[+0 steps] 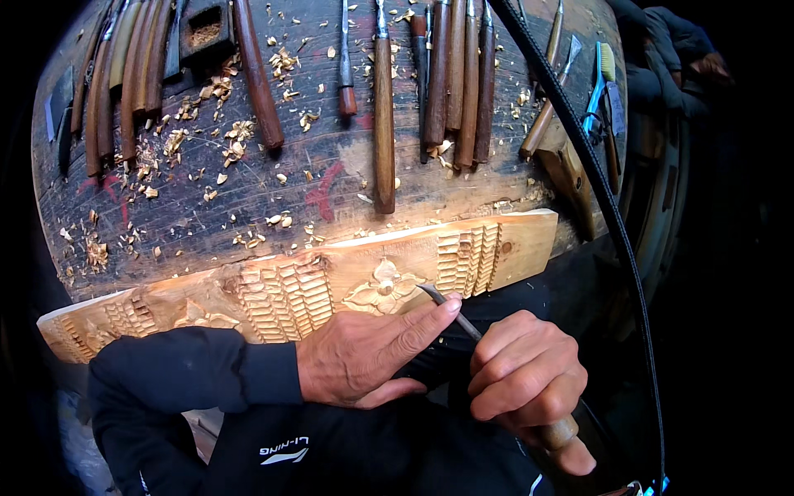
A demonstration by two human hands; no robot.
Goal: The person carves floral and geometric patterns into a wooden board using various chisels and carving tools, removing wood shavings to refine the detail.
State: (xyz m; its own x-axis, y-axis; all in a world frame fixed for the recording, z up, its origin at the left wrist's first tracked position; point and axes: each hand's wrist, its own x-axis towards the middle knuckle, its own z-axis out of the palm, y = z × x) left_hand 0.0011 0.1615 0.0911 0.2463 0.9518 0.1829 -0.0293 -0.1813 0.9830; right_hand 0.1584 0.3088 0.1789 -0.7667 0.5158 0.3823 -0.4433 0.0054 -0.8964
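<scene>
A long pale wooden board (527, 248) lies tilted along the near edge of the workbench. Its face bears rows of notched scales and a carved four-petal flower (385, 287). My right hand (529, 372) is closed round the wooden handle of a carving gouge (466, 324), the handle's butt showing below the fist. The gouge's metal tip meets the board beside the flower's right petal. Over the board's lower edge lies my left hand (364, 351), fingers stretched out, a fingertip against the gouge's shank. The left sleeve covers part of a second carved flower (203, 317).
Several wooden-handled carving tools (384, 124) lie across the dark, worn workbench (318, 182). Wood chips (236, 140) are scattered among them. A small dark box (206, 33) sits at the back, a blue-handled brush (597, 87) at the right. A black cable (608, 198) hangs down the right side.
</scene>
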